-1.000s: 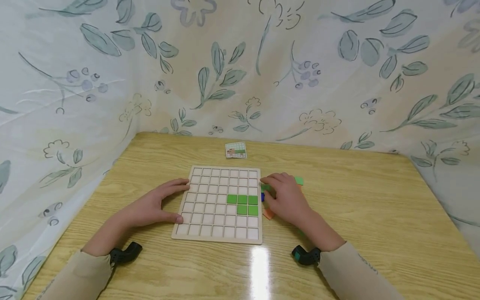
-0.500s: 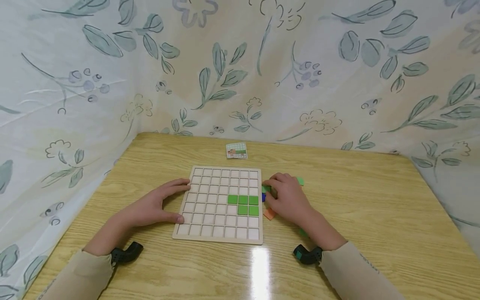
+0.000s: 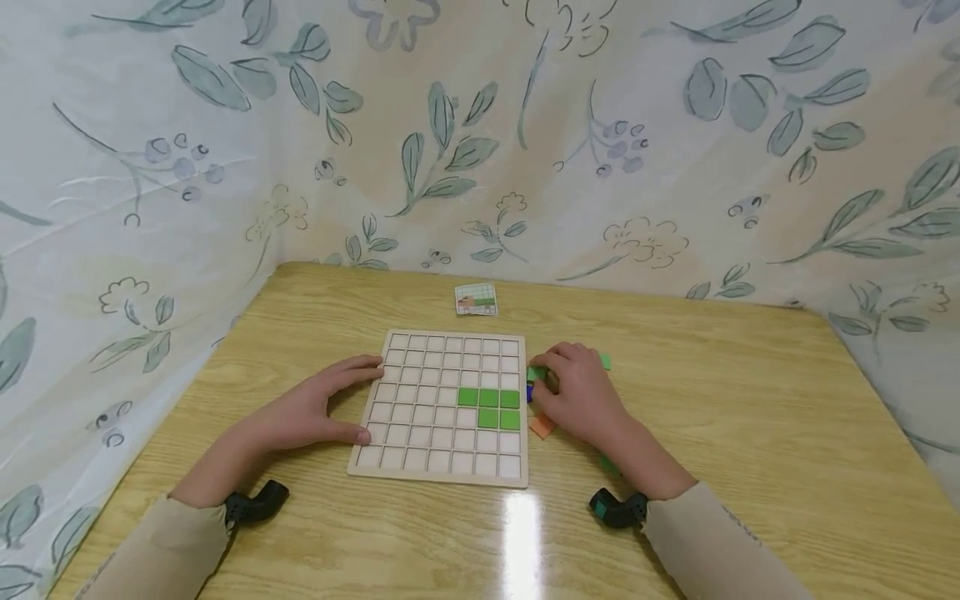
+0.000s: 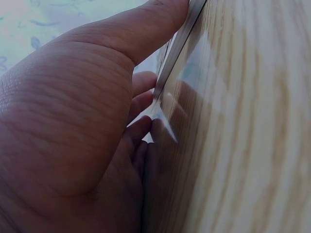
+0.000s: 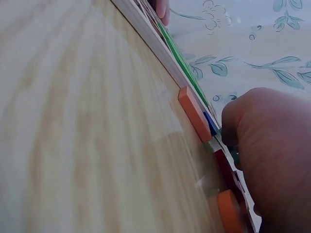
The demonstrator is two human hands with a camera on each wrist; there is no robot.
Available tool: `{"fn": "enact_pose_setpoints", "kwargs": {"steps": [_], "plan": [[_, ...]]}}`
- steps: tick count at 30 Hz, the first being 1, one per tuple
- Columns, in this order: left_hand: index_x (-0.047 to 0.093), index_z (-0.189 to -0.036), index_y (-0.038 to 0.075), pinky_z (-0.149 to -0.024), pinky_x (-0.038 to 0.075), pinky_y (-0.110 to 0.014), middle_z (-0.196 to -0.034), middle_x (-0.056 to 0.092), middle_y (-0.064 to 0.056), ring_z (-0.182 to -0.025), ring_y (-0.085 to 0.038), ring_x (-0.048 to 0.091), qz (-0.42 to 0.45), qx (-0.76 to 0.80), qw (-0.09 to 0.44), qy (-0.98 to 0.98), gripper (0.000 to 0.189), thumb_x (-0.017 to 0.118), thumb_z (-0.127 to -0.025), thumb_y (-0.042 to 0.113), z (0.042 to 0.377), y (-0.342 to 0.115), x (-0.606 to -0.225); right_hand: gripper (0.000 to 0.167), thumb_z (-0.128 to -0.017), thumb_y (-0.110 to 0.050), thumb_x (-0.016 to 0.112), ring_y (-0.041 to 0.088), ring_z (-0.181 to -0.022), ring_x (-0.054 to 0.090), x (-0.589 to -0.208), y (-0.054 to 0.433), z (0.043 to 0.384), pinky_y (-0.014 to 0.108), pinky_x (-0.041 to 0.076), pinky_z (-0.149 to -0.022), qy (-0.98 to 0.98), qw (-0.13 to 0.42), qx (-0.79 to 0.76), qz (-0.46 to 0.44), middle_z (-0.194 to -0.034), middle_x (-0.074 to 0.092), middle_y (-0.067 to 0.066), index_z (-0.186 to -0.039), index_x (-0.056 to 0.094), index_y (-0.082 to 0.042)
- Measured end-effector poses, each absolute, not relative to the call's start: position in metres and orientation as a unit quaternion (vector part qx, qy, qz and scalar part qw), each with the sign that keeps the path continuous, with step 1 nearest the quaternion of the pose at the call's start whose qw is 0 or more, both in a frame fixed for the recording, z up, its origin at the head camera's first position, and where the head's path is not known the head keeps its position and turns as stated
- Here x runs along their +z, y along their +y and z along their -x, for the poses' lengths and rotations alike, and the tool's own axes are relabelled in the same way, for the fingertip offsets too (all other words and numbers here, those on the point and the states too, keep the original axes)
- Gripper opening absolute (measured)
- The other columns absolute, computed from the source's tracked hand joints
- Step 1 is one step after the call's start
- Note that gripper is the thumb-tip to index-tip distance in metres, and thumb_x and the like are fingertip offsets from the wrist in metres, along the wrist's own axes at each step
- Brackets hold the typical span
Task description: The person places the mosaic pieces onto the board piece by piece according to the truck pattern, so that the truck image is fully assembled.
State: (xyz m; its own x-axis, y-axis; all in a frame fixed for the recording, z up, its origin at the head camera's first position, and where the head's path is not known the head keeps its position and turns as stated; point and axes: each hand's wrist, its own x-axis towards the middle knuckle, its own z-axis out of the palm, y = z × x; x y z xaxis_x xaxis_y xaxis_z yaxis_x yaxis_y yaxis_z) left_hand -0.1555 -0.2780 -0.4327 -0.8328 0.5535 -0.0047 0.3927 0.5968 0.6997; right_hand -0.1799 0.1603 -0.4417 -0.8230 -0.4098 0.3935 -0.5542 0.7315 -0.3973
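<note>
A wooden grid board (image 3: 420,425) lies flat on the table, with several green square tiles (image 3: 488,399) set in cells at its right side. My left hand (image 3: 311,408) rests against the board's left edge, thumb by the lower corner and fingers farther up. Beside the right edge, my right hand (image 3: 581,396) bends its fingers down over loose tiles. A light green tile (image 3: 536,374) shows at its fingertips, a blue tile (image 3: 529,392) just below. The right wrist view has a dark green piece (image 5: 235,155) under that hand; whether anything is pinched is hidden.
A small pattern card (image 3: 476,299) lies behind the board. An orange tile (image 3: 542,427) sits near its right edge, and green tiles (image 3: 606,361) show past the right hand. In the right wrist view, dark red tiles (image 5: 225,167) lie in the pile. Floral cloth (image 3: 480,133) surrounds the table.
The view has shifted slightly. My right hand stays over the loose tiles, its fingertips moving only a little; my left hand and the board look unchanged.
</note>
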Motion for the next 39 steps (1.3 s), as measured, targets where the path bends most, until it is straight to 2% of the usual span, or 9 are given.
{"fn": "enact_pose_setpoints", "kwargs": {"steps": [3,6,13,17,24,31,36,39], "plan": [[0.05,-0.165,0.016,-0.121,0.016,-0.018,-0.176,0.034,-0.003,-0.164,-0.036,0.024,-0.268,0.362,0.11,0.886,0.095,0.094,-0.086,0.045,0.156,-0.278,-0.432,0.025,-0.09,-0.012,0.075,0.029,-0.096,0.064,-0.44,0.158,0.18,0.049,0.047,-0.086,-0.916,0.15,0.262,-0.266,-0.107,0.074,0.008,-0.113,0.082,-0.005],[0.05,-0.165,0.017,-0.121,0.016,-0.019,-0.177,0.033,-0.003,-0.164,-0.036,0.023,-0.265,0.361,0.113,0.887,0.095,0.094,-0.086,0.046,0.156,-0.279,-0.433,0.026,-0.089,-0.013,0.074,0.029,-0.095,0.065,-0.439,0.153,0.178,0.049,0.048,-0.085,-0.908,0.154,0.271,-0.281,-0.106,0.074,0.007,-0.112,0.082,-0.005],[0.05,-0.165,0.018,-0.126,0.021,-0.036,-0.176,0.033,-0.002,-0.164,-0.035,0.024,-0.262,0.357,0.112,0.889,0.094,0.093,-0.087,0.047,0.155,-0.278,-0.432,0.025,-0.087,-0.01,0.076,0.025,-0.092,0.063,-0.438,0.139,0.169,0.048,0.048,-0.087,-0.895,0.148,0.292,-0.304,-0.106,0.074,0.005,-0.111,0.082,-0.007],[0.05,-0.165,0.018,-0.126,0.022,-0.039,-0.176,0.034,-0.002,-0.164,-0.035,0.024,-0.266,0.357,0.11,0.889,0.093,0.093,-0.088,0.047,0.154,-0.278,-0.43,0.025,-0.088,-0.01,0.076,0.025,-0.094,0.064,-0.437,0.132,0.164,0.05,0.049,-0.091,-0.888,0.147,0.291,-0.324,-0.106,0.074,0.003,-0.112,0.082,-0.007],[0.051,-0.165,0.018,-0.126,0.024,-0.051,-0.176,0.034,-0.002,-0.164,-0.036,0.024,-0.264,0.351,0.109,0.891,0.093,0.093,-0.088,0.048,0.154,-0.278,-0.429,0.023,-0.089,-0.011,0.077,0.024,-0.1,0.064,-0.436,0.116,0.155,0.044,0.051,-0.089,-0.881,0.129,0.291,-0.351,-0.106,0.072,0.002,-0.112,0.082,-0.008],[0.05,-0.165,0.018,-0.126,0.022,-0.036,-0.176,0.034,-0.002,-0.164,-0.036,0.024,-0.266,0.355,0.111,0.889,0.093,0.093,-0.088,0.046,0.156,-0.278,-0.431,0.021,-0.092,-0.014,0.077,0.02,-0.099,0.064,-0.436,0.103,0.149,0.044,0.049,-0.091,-0.882,0.117,0.275,-0.366,-0.105,0.071,0.0,-0.113,0.082,-0.011],[0.05,-0.166,0.019,-0.126,0.022,-0.037,-0.176,0.034,-0.002,-0.164,-0.035,0.024,-0.266,0.351,0.109,0.891,0.094,0.093,-0.087,0.048,0.157,-0.278,-0.433,0.02,-0.094,-0.015,0.076,0.019,-0.099,0.064,-0.439,0.094,0.146,0.042,0.05,-0.089,-0.88,0.114,0.265,-0.378,-0.105,0.071,-0.001,-0.112,0.082,-0.012],[0.05,-0.165,0.018,-0.126,0.021,-0.037,-0.176,0.034,-0.002,-0.164,-0.035,0.024,-0.266,0.352,0.109,0.891,0.094,0.093,-0.087,0.047,0.157,-0.278,-0.433,0.019,-0.094,-0.016,0.076,0.02,-0.101,0.065,-0.441,0.09,0.146,0.044,0.05,-0.093,-0.879,0.115,0.258,-0.385,-0.107,0.071,-0.001,-0.112,0.082,-0.013]]}}
